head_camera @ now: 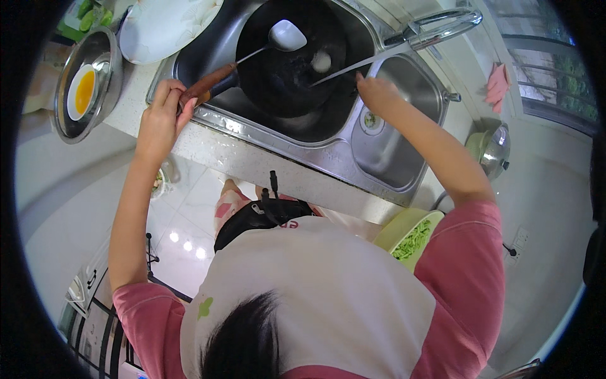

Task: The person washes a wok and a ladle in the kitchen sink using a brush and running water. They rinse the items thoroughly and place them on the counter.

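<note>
A dark wok (289, 97) lies in the large basin of a stainless steel sink (307, 154). My left hand (163, 111) is closed around the wooden handle of a metal spatula (288, 35) and is at the wok's handle (222, 86), which lies beneath it. The spatula's blade is over the wok. From the chrome faucet (440, 28) a stream of water (364, 62) runs into the wok. Beside that stream, near the divider between the basins, is my right hand (376, 92); its fingers are partly hidden, and I cannot tell whether they hold anything.
A steel bowl (113, 71) holding a small bowl of yellow liquid (85, 92) stands left, near a white plate (165, 28). The small basin (402, 151) has a drain strainer (371, 122). A green container (402, 225) of shredded green vegetable and a lidded pot (494, 149) are at right.
</note>
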`<state>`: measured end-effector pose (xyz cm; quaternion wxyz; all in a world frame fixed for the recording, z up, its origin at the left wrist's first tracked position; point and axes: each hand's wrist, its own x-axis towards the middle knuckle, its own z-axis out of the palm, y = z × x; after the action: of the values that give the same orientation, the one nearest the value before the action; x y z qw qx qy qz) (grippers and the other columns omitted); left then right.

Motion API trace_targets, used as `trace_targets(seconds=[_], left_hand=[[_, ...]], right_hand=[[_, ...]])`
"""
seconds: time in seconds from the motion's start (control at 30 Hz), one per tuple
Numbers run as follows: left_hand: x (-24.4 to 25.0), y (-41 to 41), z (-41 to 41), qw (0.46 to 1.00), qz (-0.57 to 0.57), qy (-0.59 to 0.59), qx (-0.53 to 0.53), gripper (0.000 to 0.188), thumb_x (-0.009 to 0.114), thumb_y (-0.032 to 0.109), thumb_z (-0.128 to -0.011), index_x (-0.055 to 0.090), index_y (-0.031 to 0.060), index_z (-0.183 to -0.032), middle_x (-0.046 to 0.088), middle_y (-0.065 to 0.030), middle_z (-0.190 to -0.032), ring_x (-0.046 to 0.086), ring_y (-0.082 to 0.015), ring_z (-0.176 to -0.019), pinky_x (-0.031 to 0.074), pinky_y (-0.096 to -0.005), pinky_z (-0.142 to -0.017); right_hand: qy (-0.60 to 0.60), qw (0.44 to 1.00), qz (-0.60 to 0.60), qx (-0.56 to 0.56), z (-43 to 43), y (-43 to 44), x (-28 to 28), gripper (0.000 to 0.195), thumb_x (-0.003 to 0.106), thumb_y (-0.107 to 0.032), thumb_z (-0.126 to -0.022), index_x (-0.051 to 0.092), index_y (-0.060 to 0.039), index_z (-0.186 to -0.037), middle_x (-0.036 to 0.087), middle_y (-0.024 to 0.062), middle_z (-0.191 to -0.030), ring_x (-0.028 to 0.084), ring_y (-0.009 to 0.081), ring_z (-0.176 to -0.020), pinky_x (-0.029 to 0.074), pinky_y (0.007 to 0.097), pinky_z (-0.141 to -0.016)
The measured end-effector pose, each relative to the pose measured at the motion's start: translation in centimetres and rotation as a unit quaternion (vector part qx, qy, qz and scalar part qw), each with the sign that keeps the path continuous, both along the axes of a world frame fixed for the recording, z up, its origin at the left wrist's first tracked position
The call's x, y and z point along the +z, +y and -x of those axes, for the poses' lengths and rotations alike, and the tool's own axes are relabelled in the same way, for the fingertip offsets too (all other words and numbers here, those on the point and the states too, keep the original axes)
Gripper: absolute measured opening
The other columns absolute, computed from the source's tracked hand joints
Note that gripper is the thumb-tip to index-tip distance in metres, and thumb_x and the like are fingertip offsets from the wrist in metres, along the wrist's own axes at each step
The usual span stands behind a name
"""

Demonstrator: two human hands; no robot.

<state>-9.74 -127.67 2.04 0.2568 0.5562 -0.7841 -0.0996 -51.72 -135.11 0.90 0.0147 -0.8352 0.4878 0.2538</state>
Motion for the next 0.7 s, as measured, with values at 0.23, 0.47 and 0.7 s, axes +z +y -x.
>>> trace_targets(seconds=[0.23, 0.47, 0.7], left_hand=[[0.4, -0.1, 0.1, 1.000, -0.012, 0.020, 0.008, 0.019, 0.065, 0.014, -0.085, 0.056, -0.0012, -0.091, 0.054, -0.0085, -0.100, 0.061, -0.0306, -0.072, 0.050, -0.0385, -0.061], [1.1, -0.3, 0.3, 0.999, -0.030, 0.023, 0.012, 0.019, 0.063, 0.014, -0.086, 0.057, -0.0025, -0.091, 0.055, -0.0116, -0.099, 0.061, -0.0310, -0.071, 0.050, -0.0378, -0.062], [1.6, -0.8, 0.2, 0.998, -0.036, 0.040, 0.016, 0.017, 0.064, 0.012, -0.085, 0.058, -0.0041, -0.088, 0.056, -0.0136, -0.094, 0.059, -0.0266, -0.067, 0.049, -0.0335, -0.060]], right_hand=[[-0.066, 0.982, -0.156, -0.081, -2.4, 1.6, 0.9, 0.026, 0.048, -0.019, -0.092, 0.062, -0.0038, -0.109, 0.061, 0.0121, -0.069, 0.060, 0.0232, -0.051, 0.048, 0.0359, -0.043], [-0.317, 0.707, -0.504, -0.381, -4.0, 3.2, 4.6, 0.040, 0.047, -0.032, -0.096, 0.051, -0.0136, -0.131, 0.042, 0.0013, -0.054, 0.039, 0.0099, -0.037, 0.033, 0.0268, -0.032], [-0.059, 0.991, 0.117, -0.025, 1.4, -2.7, -0.6, 0.023, 0.053, -0.015, -0.085, 0.069, -0.0077, -0.100, 0.064, 0.0098, -0.071, 0.067, 0.0241, -0.068, 0.053, 0.0365, -0.053]])
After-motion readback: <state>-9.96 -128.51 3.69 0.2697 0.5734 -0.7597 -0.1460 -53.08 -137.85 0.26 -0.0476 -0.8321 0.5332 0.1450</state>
